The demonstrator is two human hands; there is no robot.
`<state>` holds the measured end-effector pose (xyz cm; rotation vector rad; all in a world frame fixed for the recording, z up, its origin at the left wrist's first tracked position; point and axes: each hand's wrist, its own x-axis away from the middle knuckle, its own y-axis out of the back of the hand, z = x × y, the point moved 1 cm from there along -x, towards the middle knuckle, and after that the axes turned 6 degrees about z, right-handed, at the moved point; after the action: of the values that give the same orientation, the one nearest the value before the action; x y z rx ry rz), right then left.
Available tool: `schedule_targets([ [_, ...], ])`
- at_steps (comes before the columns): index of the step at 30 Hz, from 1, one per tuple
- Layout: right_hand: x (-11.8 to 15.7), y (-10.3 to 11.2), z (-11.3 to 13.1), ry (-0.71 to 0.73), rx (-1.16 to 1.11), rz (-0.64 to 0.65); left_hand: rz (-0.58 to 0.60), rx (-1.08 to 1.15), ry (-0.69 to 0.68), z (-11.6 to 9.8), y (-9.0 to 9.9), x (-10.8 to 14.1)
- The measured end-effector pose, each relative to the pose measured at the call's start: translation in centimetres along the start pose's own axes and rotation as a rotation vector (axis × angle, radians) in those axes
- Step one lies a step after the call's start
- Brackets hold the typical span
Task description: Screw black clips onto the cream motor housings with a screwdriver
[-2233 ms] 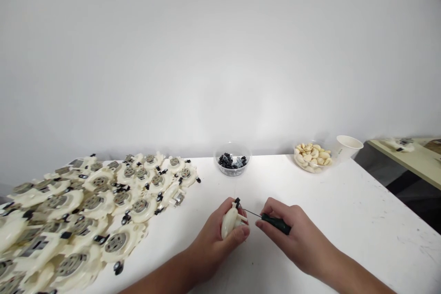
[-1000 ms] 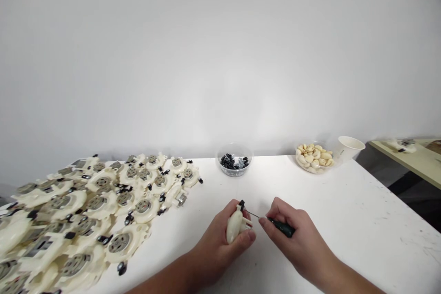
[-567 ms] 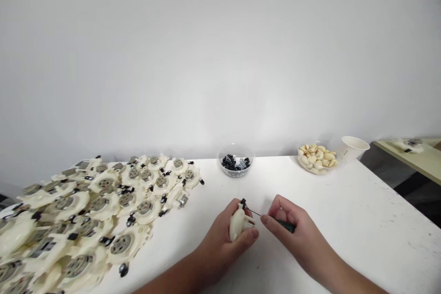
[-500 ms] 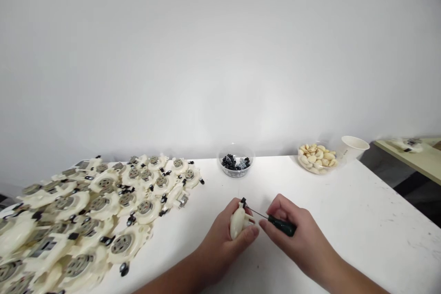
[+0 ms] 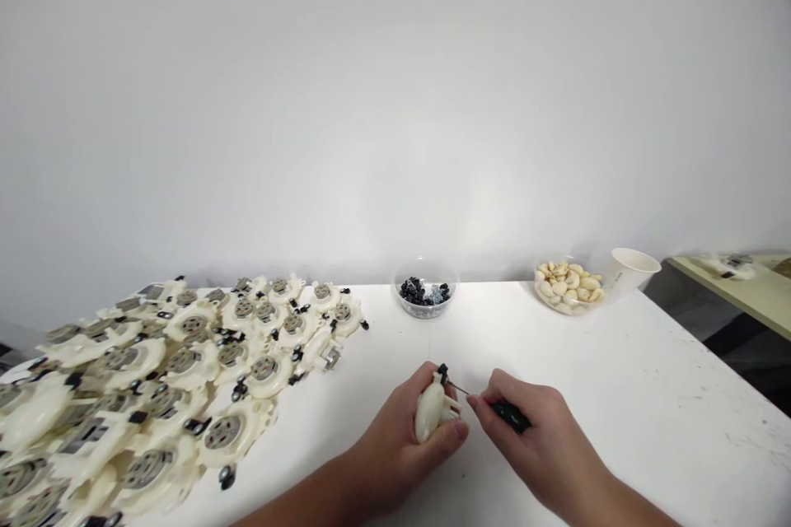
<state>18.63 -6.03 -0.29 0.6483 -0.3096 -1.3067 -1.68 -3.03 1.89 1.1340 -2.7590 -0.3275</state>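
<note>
My left hand [image 5: 415, 436] is wrapped round a cream plastic housing [image 5: 428, 412], held just above the white table. At the top of the housing sits a small black clip [image 5: 442, 372]. A screwdriver [image 5: 512, 416] with a dark green handle is gripped in my right hand [image 5: 531, 428], its thin shaft pointing up and left. The shaft's tip meets the black clip; whether a screw is there is too small to tell.
Many similar cream housings [image 5: 265, 370] with grey round parts cover the table's left side. A clear bowl [image 5: 426, 311] of black clips and screws stands at the back. Farther right are a clear bowl [image 5: 568, 306] of cream oval pieces and a white paper cup [image 5: 631, 268].
Both hands appear slightly lower in view. My right hand has turned around the screwdriver handle, with the fingers now covering more of it. The tip stays at the black clip.
</note>
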Motion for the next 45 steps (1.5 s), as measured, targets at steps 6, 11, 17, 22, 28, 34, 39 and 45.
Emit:
schedule_targets([
  [6, -0.7, -0.5, 0.0, -0.397, -0.722, 0.169, -0.019, -0.02, 0.0, 0.1, -0.1, 0.1],
  [11, -1.2, -0.4, -0.3, -0.472, -0.893, 0.237, -0.028, 0.02, 0.008, 0.4, -0.2, -0.3],
  [17, -1.0, 0.4, 0.2, -0.205, -0.361, 0.078, -0.043, 0.07, 0.016, 0.6, -0.2, -0.5],
  [22, -0.6, 0.4, 0.3, 0.052, 0.155, -0.054, -0.053, 0.087, 0.03, 0.1, -0.3, -0.4],
  [28, -0.5, 0.6, 0.7, 0.23, 0.286, -0.123, 0.049, -0.07, 0.027, -0.7, -1.1, -0.1],
  [34, -0.6, 2.3, 0.6, 0.034, 0.081, -0.146, -0.022, 0.291, 0.049, -0.2, -0.3, -0.4],
  [39, -1.0, 2.7, 0.1, 0.212, 0.047, -0.073, -0.103, 0.411, 0.081, 1.2, -0.2, -0.7],
  [45, -1.2, 2.6, 0.1, 0.216, 0.067, -0.042, -0.132, 0.459, 0.061, 1.6, -0.3, -1.0],
])
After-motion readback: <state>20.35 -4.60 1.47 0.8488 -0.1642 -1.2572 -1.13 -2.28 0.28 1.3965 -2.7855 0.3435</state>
